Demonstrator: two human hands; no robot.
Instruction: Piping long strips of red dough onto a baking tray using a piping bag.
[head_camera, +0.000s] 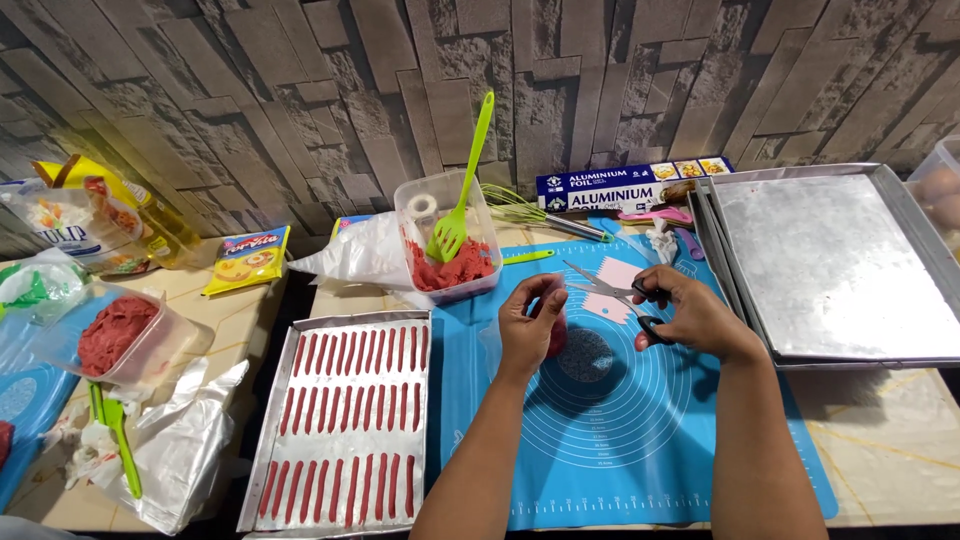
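Left hand is wrapped around a piping bag of red dough over the blue mat; right hand grips open scissors by the loops. Bag looks soft and squishy, so I'd hold it near the tip.

My scissors have black handles and silver blades, over a blue mat printed with white circles. My tray shows dark red strips in rows on white paper. Red dough sits in a clear tub under a lime green spatula, against a grey stone-patterned wall
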